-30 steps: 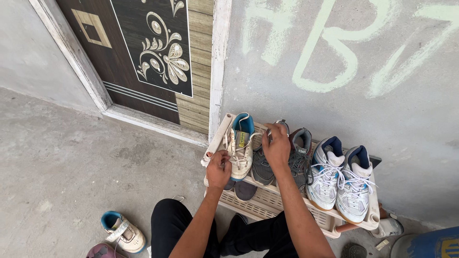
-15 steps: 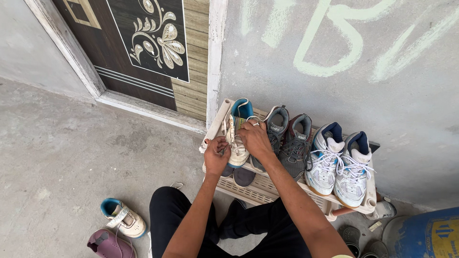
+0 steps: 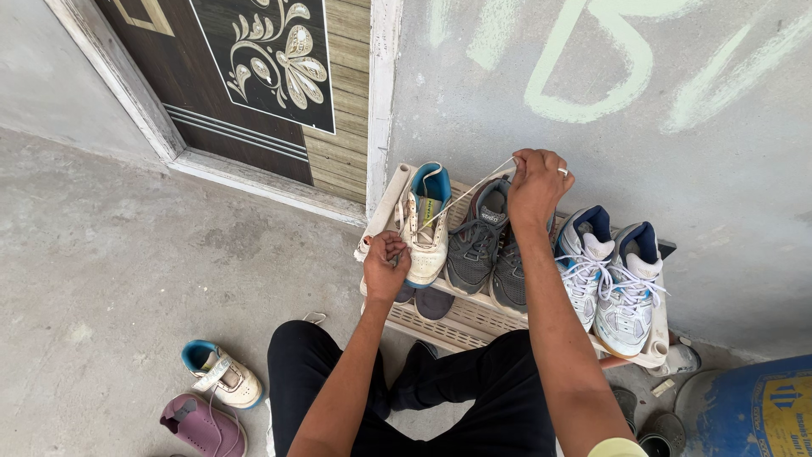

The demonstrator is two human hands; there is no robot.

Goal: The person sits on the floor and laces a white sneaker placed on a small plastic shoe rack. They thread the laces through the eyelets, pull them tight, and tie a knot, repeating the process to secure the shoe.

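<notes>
Shoelace (image 3: 469, 191) runs tight from the white shoe with blue lining (image 3: 425, 224) up to the right hand (image 3: 536, 184), which pinches its end between closed fingertips above the grey pair of shoes (image 3: 486, 245). The shoe stands at the left end of the top shelf of a cream plastic shoe rack (image 3: 474, 326). The left hand (image 3: 386, 267) is closed in a fist against the toe side of the same shoe; what it grasps I cannot tell. Right of the grey pair stand two white and blue sneakers (image 3: 611, 283). On the concrete floor, well apart, lie a small white child shoe (image 3: 222, 374) and a purple one (image 3: 203, 426).
</notes>
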